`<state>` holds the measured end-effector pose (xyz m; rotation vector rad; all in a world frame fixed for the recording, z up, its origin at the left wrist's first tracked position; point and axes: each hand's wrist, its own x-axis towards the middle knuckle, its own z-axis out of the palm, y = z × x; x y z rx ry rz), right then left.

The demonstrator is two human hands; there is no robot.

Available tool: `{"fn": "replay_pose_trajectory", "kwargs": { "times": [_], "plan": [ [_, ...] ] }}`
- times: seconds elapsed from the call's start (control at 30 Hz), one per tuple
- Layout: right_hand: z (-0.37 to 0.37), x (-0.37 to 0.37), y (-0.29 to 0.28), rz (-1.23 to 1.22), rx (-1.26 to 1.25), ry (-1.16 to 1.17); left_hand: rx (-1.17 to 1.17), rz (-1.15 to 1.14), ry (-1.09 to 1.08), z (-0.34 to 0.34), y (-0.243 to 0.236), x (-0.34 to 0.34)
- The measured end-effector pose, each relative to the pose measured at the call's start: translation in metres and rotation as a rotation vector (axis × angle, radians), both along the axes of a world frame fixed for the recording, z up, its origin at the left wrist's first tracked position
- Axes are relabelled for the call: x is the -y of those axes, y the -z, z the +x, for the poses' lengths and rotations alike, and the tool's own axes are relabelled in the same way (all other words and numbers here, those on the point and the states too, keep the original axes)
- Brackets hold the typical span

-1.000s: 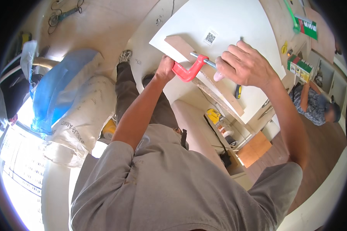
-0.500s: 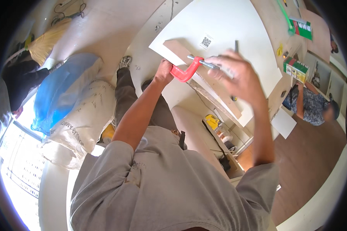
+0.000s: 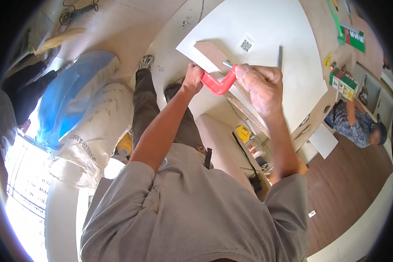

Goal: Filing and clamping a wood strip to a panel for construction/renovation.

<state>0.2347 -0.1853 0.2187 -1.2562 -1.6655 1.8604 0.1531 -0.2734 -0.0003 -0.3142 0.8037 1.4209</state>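
Note:
A red C-clamp (image 3: 218, 86) sits at the near edge of a white panel (image 3: 288, 48), beside a light brown wooden strip (image 3: 211, 53). My left hand (image 3: 194, 77) is closed around the clamp's left end, and part of the frame is hidden in it. At the other end, my right hand (image 3: 261, 87) has its fingers bent together over the clamp's screw handle. The screw's grey tip shows left of the red frame. A square printed label is stuck on the panel, and a dark metal bar (image 3: 280, 56) lies on it.
A blue and white sack (image 3: 85, 94) and a white woven sack (image 3: 101, 120) stand at the left, near another person's dark-clothed legs. Tools, including a yellow one (image 3: 244, 133), lie below the panel. At the right, a person in a patterned shirt (image 3: 353, 124) is beside a green-and-white box (image 3: 344, 83).
My right hand has gone from loosely spread fingers by the screw handle to fingers closed over it. My left hand keeps its hold. The whole view has shifted slightly.

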Motion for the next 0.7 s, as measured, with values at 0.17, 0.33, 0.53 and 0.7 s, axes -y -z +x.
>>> {"fn": "replay_pose_trajectory", "kwargs": {
  "times": [0.17, 0.33, 0.53, 0.7],
  "plan": [
    [-0.064, 0.038, 0.004, 0.067, -0.330, 0.972, -0.101, -0.033, 0.063, -0.005, 0.010, 0.004],
    [-0.027, 0.032, -0.003, 0.256, 0.104, 0.510, -1.058, 0.325, 0.541, -0.025, 0.049, 0.028],
    [0.009, -0.030, -0.063, 1.027, 0.364, -0.921, -0.153, 0.216, 0.584, -0.063, 0.002, 0.043],
    [-0.010, -0.031, -0.053, 1.142, 0.275, -1.053, 0.020, 0.391, 0.695, -0.078, -0.010, 0.037]
  ]
}}
